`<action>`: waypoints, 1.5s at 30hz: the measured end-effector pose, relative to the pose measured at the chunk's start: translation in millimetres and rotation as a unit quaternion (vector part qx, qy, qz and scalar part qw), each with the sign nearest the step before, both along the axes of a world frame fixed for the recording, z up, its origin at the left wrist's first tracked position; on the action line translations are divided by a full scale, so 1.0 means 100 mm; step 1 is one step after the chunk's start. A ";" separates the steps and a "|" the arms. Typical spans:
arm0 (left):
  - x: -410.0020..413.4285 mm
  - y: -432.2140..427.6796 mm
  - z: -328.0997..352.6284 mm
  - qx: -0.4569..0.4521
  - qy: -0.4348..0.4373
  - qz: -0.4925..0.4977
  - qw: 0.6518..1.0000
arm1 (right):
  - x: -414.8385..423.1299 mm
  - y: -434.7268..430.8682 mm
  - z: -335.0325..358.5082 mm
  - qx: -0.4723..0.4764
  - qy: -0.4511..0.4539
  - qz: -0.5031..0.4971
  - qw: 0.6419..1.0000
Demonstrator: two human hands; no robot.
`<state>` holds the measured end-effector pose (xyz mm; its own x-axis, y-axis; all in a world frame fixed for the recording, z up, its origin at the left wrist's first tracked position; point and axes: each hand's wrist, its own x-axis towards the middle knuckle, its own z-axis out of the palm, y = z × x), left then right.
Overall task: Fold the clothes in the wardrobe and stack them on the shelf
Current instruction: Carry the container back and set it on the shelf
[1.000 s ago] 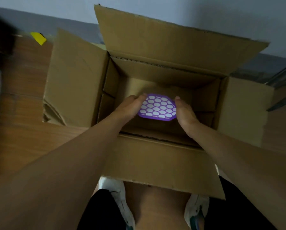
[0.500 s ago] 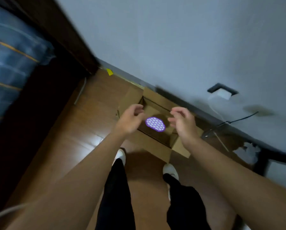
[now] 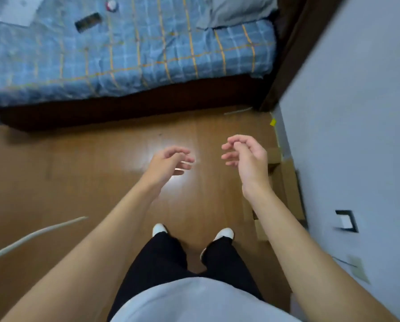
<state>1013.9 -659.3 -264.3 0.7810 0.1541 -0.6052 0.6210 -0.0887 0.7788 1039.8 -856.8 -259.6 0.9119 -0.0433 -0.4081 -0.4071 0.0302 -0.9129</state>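
Sitting by the wall [image 3: 357, 112], a cardboard box [image 3: 287, 187] is partly hidden behind the right forearm, and its inside cannot be seen. The left hand [image 3: 168, 163] and right hand [image 3: 247, 156] hang apart above the wooden floor [image 3: 78, 182], fingers loosely curled, holding nothing. Ahead lies a bed [image 3: 124, 54] with a blue checked cover and a grey pillow [image 3: 238, 10]. A white cable [image 3: 31, 238] crosses the floor at left. Where the clothes are cannot be told.

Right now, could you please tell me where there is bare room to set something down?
Free: the wooden floor between the bed frame and the shoes, and the bedspread between the remote and the pillow. Crowded: the cardboard box along the wall, the cable at left.
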 end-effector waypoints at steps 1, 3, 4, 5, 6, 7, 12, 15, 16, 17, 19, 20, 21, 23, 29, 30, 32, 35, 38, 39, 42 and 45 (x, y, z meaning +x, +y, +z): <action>-0.24 0.23 0.04 -0.004 0.002 0.035 0.999 | -0.09 0.22 0.10 -0.001 -0.005 0.040 0.999; -0.76 0.66 0.09 -0.010 0.005 0.100 0.995 | -0.30 0.66 0.26 0.003 -0.006 0.106 0.994; -1.02 0.86 0.08 -0.012 0.010 0.129 0.991 | -0.41 0.89 0.31 0.008 -0.002 0.135 0.991; -1.28 1.06 0.07 -0.013 0.015 0.157 0.987 | -0.52 1.11 0.34 0.010 0.004 0.163 0.987; -1.55 1.24 0.04 -0.016 0.021 0.183 0.983 | -0.65 1.31 0.36 0.006 0.011 0.191 0.982; -1.82 1.42 0.01 -0.020 0.025 0.209 0.977 | -0.78 1.53 0.36 -0.002 0.017 0.219 0.976; -3.06 2.24 -0.16 -0.058 0.040 0.355 0.932 | -1.49 2.59 0.24 -0.064 0.049 0.340 0.937; -3.73 2.64 -0.27 -0.075 0.060 0.447 0.889 | -1.92 3.14 0.07 -0.114 0.062 0.423 0.897; -3.94 2.75 -0.30 -0.080 0.066 0.474 0.874 | -2.05 3.31 0.01 -0.131 0.072 0.449 0.881; -4.13 2.87 -0.31 -0.084 0.068 0.499 0.860 | -2.16 3.47 -0.06 -0.150 0.082 0.474 0.864; -4.46 3.10 -0.32 -0.087 0.066 0.540 0.834 | -2.35 3.76 -0.18 -0.193 0.090 0.522 0.826; -4.59 3.22 -0.30 -0.088 0.062 0.559 0.822 | -2.41 3.88 -0.24 -0.218 0.088 0.541 0.808; -4.70 3.35 -0.28 -0.089 0.053 0.578 0.810 | -2.46 4.00 -0.29 -0.239 0.084 0.555 0.792; -4.89 3.64 -0.22 -0.086 0.024 0.614 0.784 | -2.52 4.22 -0.40 -0.271 0.082 0.579 0.764; -5.31 4.58 0.02 -0.048 -0.071 0.697 0.712 | -2.34 4.97 -0.80 -0.395 0.060 0.660 0.636; -5.39 4.73 0.06 -0.040 -0.076 0.710 0.699 | -2.30 5.14 -0.87 -0.405 0.056 0.665 0.625; -5.55 5.01 0.09 -0.028 -0.074 0.737 0.671 | -2.23 5.56 -0.98 -0.416 0.056 0.672 0.610; -5.80 5.35 0.06 -0.017 -0.061 0.783 0.619 | -2.23 6.36 -1.14 -0.414 0.061 0.687 0.594; -6.01 5.48 -0.04 -0.028 -0.011 0.831 0.555 | -2.38 7.25 -1.14 -0.405 0.049 0.718 0.563; -6.06 5.48 -0.09 -0.036 0.010 0.838 0.544 | -2.48 7.53 -1.11 -0.399 0.044 0.733 0.549; -6.15 5.39 -0.26 -0.075 0.066 0.861 0.499 | -2.94 8.36 -0.95 -0.358 0.045 0.782 0.509; -6.21 5.23 -0.51 -0.121 0.125 0.860 0.480 | -3.53 9.12 -0.71 -0.275 0.044 0.821 0.498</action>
<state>392.8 -136.3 -315.0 -0.4777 0.3424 -0.8091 -0.3089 0.7966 0.5196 686.8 54.7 -330.5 -0.1185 0.6040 -0.7881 0.4894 -0.6551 -0.5756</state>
